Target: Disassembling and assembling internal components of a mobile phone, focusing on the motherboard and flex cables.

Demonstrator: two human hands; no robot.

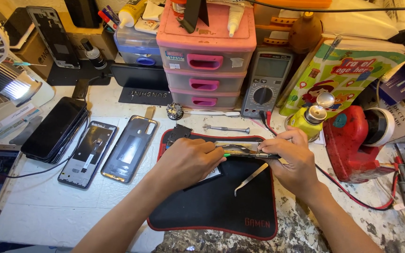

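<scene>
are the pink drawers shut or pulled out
Shut. All three fronts of the pink drawer unit sit flush in one stack, handles in line, none sticking out over the bench.

Under both hands lay a matt black cloth mat (212, 206) with a red stitched edge, and just below the right hand (296, 164) bright polished metal tweezers (251, 178) gleamed on it. The left hand (188, 161) and the right gripped a thin phone part (242, 151) with a glossy, reflective face. Beyond the hands stood smooth pink plastic drawers (206, 56). Near the right forearm the worktop (305, 229) looked rough, chipped and mottled; left of the left hand glossy black phone screens (55, 129) lay stacked.
</scene>
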